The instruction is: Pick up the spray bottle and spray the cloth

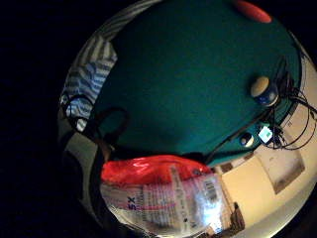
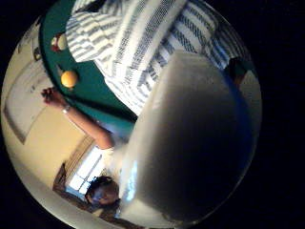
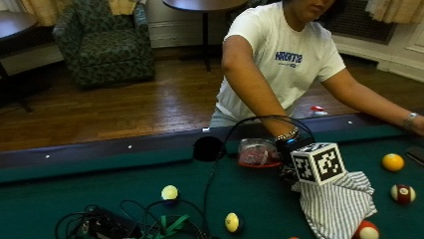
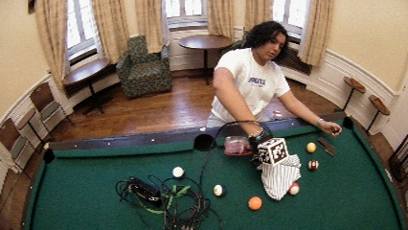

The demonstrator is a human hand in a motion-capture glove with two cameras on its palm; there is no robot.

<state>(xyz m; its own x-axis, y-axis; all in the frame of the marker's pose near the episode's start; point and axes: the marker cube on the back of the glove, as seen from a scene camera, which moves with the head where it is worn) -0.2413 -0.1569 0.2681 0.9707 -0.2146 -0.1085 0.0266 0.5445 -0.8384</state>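
Green felt covers the tabletop (image 3: 79,189), where a striped cloth (image 3: 338,204) lies crumpled near the far edge by the person. The gloved right hand (image 3: 291,149) hovers just above it, beside a clear, red-tinted spray bottle (image 3: 257,152) that fills the palm views; whether its fingers have closed round the glossy plastic I cannot tell. Judging by this, spraying remains undone.

Billiard balls (image 3: 169,192) on green felt (image 3: 79,194)

the hand (image 3: 289,149) is mostly hidden, and the striped cloth (image 3: 338,204) is cut off below.
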